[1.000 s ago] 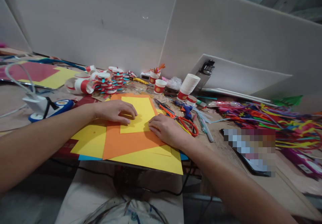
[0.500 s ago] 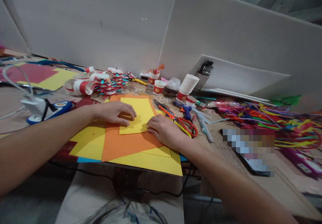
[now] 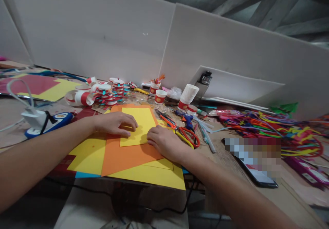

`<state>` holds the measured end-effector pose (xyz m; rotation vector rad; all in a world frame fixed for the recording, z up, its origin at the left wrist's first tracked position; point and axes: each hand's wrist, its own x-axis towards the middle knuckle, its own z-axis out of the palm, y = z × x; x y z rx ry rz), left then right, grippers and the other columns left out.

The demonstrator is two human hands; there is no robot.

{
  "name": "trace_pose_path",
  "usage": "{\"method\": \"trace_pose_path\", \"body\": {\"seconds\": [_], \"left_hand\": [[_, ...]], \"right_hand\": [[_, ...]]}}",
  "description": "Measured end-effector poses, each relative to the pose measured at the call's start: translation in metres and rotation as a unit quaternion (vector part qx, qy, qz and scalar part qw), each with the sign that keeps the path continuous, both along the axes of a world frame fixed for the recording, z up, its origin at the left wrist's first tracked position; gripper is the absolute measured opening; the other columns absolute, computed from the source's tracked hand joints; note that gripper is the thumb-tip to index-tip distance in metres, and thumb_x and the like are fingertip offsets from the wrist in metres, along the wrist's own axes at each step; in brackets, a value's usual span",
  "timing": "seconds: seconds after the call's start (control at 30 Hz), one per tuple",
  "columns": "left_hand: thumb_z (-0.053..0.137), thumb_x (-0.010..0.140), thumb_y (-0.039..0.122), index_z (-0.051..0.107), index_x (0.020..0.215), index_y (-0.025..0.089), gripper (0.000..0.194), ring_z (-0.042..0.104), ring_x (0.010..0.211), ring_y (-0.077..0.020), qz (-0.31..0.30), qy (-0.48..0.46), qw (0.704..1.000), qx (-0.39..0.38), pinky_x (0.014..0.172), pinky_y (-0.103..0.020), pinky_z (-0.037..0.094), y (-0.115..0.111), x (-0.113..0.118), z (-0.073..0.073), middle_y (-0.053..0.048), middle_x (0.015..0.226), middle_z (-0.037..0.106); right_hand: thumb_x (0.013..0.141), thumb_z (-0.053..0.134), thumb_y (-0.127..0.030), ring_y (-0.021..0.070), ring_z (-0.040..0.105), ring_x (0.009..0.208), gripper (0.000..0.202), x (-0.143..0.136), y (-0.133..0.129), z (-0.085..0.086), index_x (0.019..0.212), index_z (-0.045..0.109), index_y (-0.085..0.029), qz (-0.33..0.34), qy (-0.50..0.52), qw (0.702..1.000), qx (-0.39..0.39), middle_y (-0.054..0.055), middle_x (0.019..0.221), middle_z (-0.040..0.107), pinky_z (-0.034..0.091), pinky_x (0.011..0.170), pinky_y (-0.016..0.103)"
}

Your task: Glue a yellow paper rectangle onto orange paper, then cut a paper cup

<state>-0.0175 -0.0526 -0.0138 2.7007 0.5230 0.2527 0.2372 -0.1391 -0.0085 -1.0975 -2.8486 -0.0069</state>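
Observation:
A small yellow sheet [image 3: 137,119] lies on an orange sheet [image 3: 115,157], with larger yellow sheets [image 3: 154,177] and a bit of blue paper [image 3: 88,175] beneath. My left hand [image 3: 114,123] rests at the left side of the small sheet, fingers loosely curved and apart from the thumb, holding nothing. At its lower right edge lies my right hand [image 3: 164,141], fingers bent and close together over the paper edge; whether they grip it is hidden. Red-handled scissors [image 3: 189,136] lie just right of the papers.
Behind the papers stand paper cups [image 3: 160,97], a cup stack [image 3: 189,95] and cut cups [image 3: 84,98]. A phone [image 3: 250,164], colourful pipe cleaners [image 3: 269,126] and a blue glue gun [image 3: 189,121] are on the right. A power strip [image 3: 60,117] sits left.
The view has tilted up slightly, so the table and both hands appear lower. Both hands keep almost the same places on the small yellow sheet.

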Motion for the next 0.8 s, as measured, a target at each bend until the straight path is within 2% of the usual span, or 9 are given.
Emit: {"method": "trace_pose_path", "body": {"seconds": [0.13,0.3,0.43,0.53,0.63,0.73,0.8], "left_hand": [[0.061,0.086,0.034,0.069,0.105,0.018,0.026,0.061,0.11,-0.0207,0.005,0.001,1.0,-0.003,0.097,-0.027,0.043,0.0,0.0,0.0,-0.011,0.12,0.065],[0.061,0.086,0.034,0.07,0.104,0.018,0.026,0.062,0.109,-0.0208,0.001,-0.003,1.0,-0.009,0.096,-0.026,0.043,0.0,0.0,0.0,-0.011,0.119,0.066],[0.06,0.086,0.037,0.07,0.105,0.018,0.028,0.061,0.11,-0.0214,-0.005,-0.009,1.0,-0.017,0.096,-0.026,0.042,0.002,0.0,-0.001,-0.012,0.12,0.065],[0.049,0.093,0.041,0.069,0.106,0.017,0.034,0.06,0.112,-0.0221,-0.013,-0.021,0.999,-0.044,0.098,-0.027,0.041,0.004,-0.001,-0.002,-0.012,0.12,0.066],[0.035,0.095,0.052,0.068,0.11,0.016,0.051,0.059,0.112,-0.0244,-0.023,-0.051,0.996,-0.076,0.099,-0.03,0.04,0.005,-0.003,0.001,-0.013,0.12,0.065],[0.034,0.09,0.064,0.066,0.112,0.014,0.063,0.061,0.104,-0.0262,-0.021,-0.049,0.994,-0.091,0.092,-0.03,0.044,0.005,-0.004,0.004,-0.014,0.116,0.066],[0.042,0.086,0.066,0.065,0.112,0.014,0.063,0.063,0.093,-0.0242,0.004,-0.019,0.995,-0.097,0.081,-0.028,0.046,0.004,-0.004,0.005,-0.012,0.108,0.067]], "right_hand": [[0.092,0.05,-0.013,0.0192,0.055,0.087,0.013,-0.006,-0.006,0.005,0.093,0.063,-0.013,0.014,-0.078,0.996,0.029,0.01,0.096,0.064,0.04,0.072,0.029],[0.091,0.052,-0.016,0.0164,0.057,0.088,0.016,-0.008,0.003,0.006,0.084,0.065,-0.015,-0.045,0.01,0.999,-0.026,0.008,0.09,0.067,0.039,0.075,0.025],[0.086,0.057,-0.016,0.0145,0.058,0.083,0.012,-0.01,0.014,0.007,0.079,0.066,-0.015,-0.073,0.07,0.991,-0.084,0.006,0.086,0.067,0.038,0.072,0.023],[0.084,0.056,-0.014,0.0123,0.057,0.074,0.013,-0.009,0.02,0.009,0.078,0.067,-0.016,-0.112,0.111,0.978,-0.133,0.003,0.081,0.067,0.036,0.066,0.022],[0.084,0.052,-0.017,0.0108,0.055,0.069,0.015,-0.007,0.029,0.011,0.081,0.067,-0.016,-0.139,0.153,0.964,-0.168,0.002,0.078,0.067,0.035,0.062,0.021],[0.085,0.052,-0.019,0.0104,0.053,0.069,0.016,-0.005,0.039,0.011,0.084,0.067,-0.015,-0.155,0.178,0.955,-0.182,0.001,0.078,0.066,0.034,0.061,0.021],[0.085,0.051,-0.02,0.0102,0.052,0.067,0.017,-0.005,0.045,0.009,0.084,0.067,-0.015,-0.167,0.18,0.951,-0.189,0.0,0.076,0.064,0.034,0.059,0.021]]}}
